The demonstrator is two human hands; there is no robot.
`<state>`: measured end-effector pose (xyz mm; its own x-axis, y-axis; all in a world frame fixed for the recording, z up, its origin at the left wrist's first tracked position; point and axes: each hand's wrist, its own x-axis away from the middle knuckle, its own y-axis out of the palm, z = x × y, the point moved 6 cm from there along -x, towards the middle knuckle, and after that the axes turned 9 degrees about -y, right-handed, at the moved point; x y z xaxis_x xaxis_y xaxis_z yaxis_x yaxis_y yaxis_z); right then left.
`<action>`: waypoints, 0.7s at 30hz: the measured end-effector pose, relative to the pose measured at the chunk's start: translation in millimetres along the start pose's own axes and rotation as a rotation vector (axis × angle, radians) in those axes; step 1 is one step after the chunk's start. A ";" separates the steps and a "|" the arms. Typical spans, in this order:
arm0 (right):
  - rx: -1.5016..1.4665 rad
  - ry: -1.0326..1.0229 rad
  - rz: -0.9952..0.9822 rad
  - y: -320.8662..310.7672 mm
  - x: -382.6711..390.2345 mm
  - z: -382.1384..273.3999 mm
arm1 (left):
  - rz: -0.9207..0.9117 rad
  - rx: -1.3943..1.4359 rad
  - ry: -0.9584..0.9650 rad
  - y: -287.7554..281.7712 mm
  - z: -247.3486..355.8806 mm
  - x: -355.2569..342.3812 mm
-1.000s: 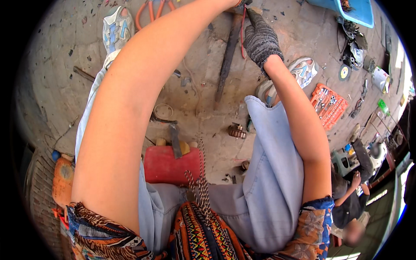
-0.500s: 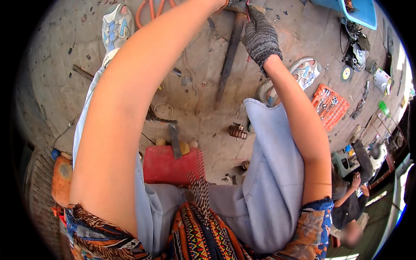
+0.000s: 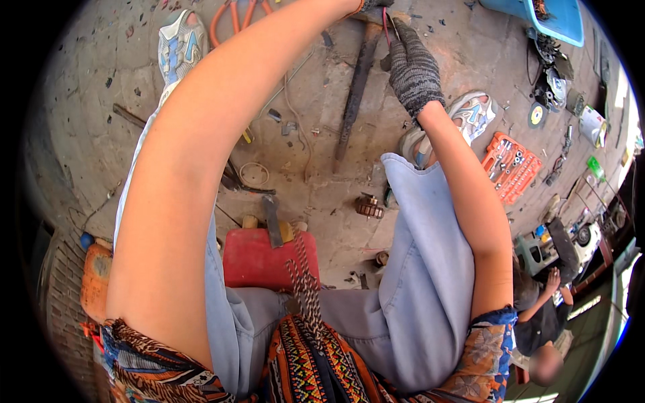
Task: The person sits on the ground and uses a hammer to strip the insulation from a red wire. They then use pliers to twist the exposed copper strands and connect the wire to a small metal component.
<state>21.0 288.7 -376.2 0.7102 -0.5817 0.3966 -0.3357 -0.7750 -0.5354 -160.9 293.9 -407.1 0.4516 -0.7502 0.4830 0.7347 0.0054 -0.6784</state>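
My right hand (image 3: 415, 74), in a dark grey knit glove, reaches to the top of the view. Its fingers are pressed together and point away from me, against a thin red wire-like strip (image 3: 385, 28). My left hand (image 3: 371, 5), also in a dark glove, is at the top edge beside that strip; its fingers are mostly cut off. Below both hands, a long dark bar-like handle (image 3: 355, 101) lies on the floor, its far end meeting a dark head partly hidden by the hands.
Orange-handled cutters (image 3: 235, 17) lie far left. A red block (image 3: 269, 260) with a hammer (image 3: 272, 218) on it is between my legs, near a small motor rotor (image 3: 369, 206). Rightward are an orange socket case (image 3: 512, 168), a blue bin (image 3: 564, 27) and another person (image 3: 541, 326).
My right hand has shifted slightly right and toward me, its fingers straighter. More of the red strip shows. My left hand has also come slightly into view.
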 end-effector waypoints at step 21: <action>0.515 -0.081 -0.001 -11.9 -0.8 -18.9 | -0.033 -0.119 -0.334 -9.1 15.2 2.5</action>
<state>12.8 293.7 -356.1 0.7631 -0.5438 0.3492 -0.0015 -0.5419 -0.8405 -158.8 302.0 -391.3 0.5838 -0.4911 0.6465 0.6964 -0.1065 -0.7097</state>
